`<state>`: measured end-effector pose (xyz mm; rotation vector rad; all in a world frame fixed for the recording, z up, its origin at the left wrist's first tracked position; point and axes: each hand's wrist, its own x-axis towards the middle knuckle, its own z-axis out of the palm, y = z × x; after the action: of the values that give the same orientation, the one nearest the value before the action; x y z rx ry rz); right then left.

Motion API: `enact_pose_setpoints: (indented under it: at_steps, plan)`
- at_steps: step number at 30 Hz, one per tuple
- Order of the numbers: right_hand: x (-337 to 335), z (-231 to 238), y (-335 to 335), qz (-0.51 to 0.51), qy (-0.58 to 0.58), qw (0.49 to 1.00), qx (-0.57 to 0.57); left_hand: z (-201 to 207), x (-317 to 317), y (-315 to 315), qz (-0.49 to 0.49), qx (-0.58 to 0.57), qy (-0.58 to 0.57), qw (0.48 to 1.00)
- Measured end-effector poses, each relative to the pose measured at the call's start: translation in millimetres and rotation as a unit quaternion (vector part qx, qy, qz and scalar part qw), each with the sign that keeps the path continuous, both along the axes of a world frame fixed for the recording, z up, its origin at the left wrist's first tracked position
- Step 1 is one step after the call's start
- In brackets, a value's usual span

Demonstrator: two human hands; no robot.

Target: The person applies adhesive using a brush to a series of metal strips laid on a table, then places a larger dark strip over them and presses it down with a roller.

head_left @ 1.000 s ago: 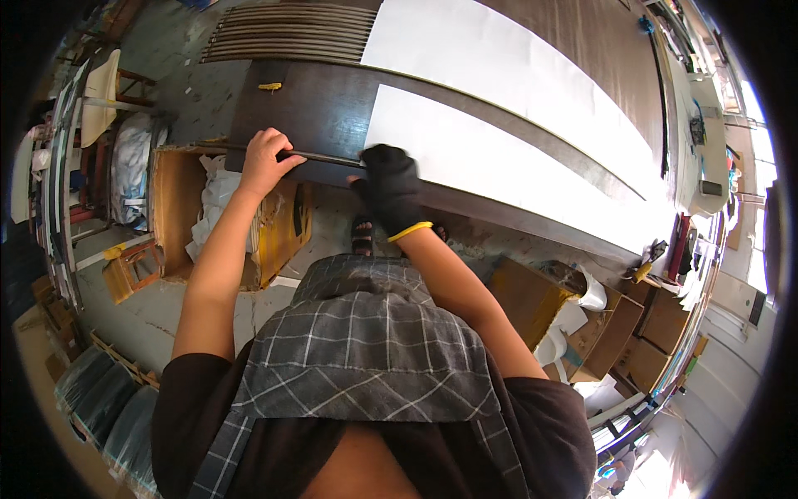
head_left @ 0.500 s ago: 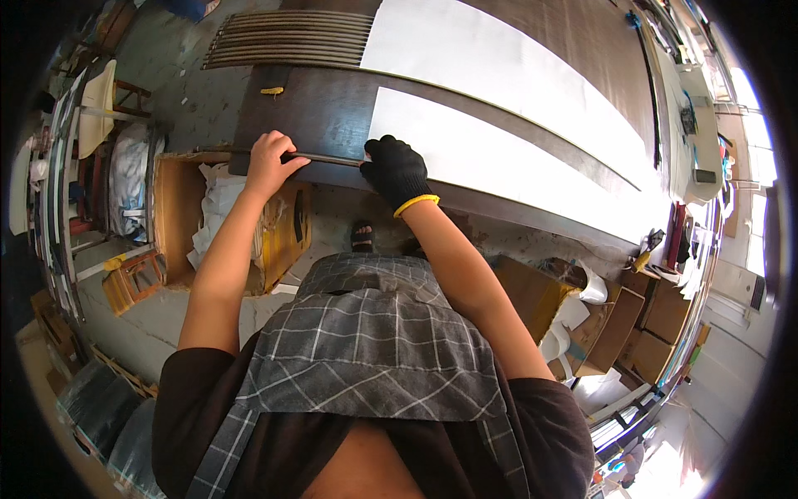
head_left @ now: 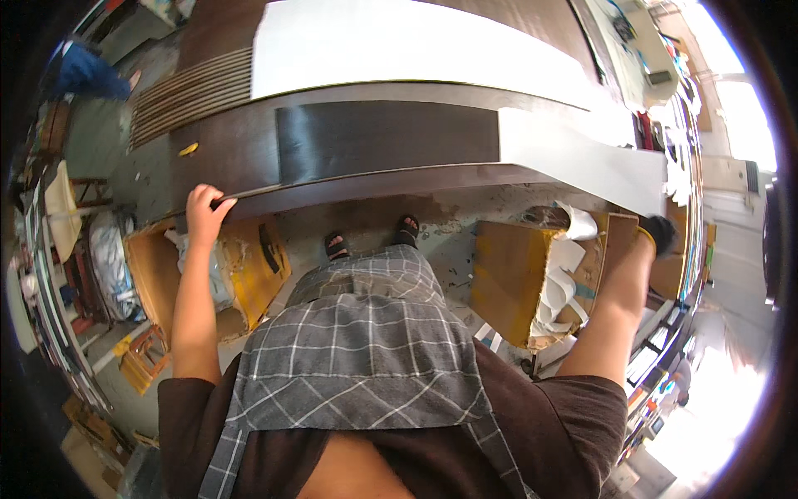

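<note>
A long dark wood-grain sheet (head_left: 382,141) lies along the front of a workbench, its right part under a white sheet (head_left: 582,158). My bare left hand (head_left: 204,212) pinches the dark sheet's front edge near its left end, thumb on top. My right hand (head_left: 661,233), in a black glove with a yellow cuff, is stretched far right. Its fingers curl at the sheet's right end, just under the white sheet's corner. A larger white sheet (head_left: 399,41) covers the bench behind.
Open cardboard boxes (head_left: 507,283) (head_left: 249,262) with paper scraps stand on the floor under the bench edge, on either side of my sandalled feet (head_left: 370,241). A small yellow item (head_left: 189,150) lies on the bench. Stacked boards (head_left: 191,91) sit far left. A person in blue (head_left: 87,71) is beyond.
My right hand has slid from beside the left hand far along the front edge to the sheet's right end. The left hand keeps its grip. My view has swung right.
</note>
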<state>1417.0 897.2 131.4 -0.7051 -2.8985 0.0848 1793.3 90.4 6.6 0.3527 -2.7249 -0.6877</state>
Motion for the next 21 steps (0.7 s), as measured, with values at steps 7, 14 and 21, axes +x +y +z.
enact_pose_setpoints:
  at_steps: [7,14,21]
  plan:
    - [34.6,-89.1,-44.4,0.24,0.005,0.967,-0.089,21.5,-98.5,176.7,-0.032,-0.042,0.044,0.998]
    - [33.3,-105.8,-215.9,0.33,0.026,0.896,-0.296,37.9,-322.0,450.7,-0.26,0.252,-0.049,0.931]
    - [-54.8,-136.0,285.2,-0.064,0.017,0.995,-0.081,69.6,-344.2,547.1,-0.327,0.192,-0.076,0.922]
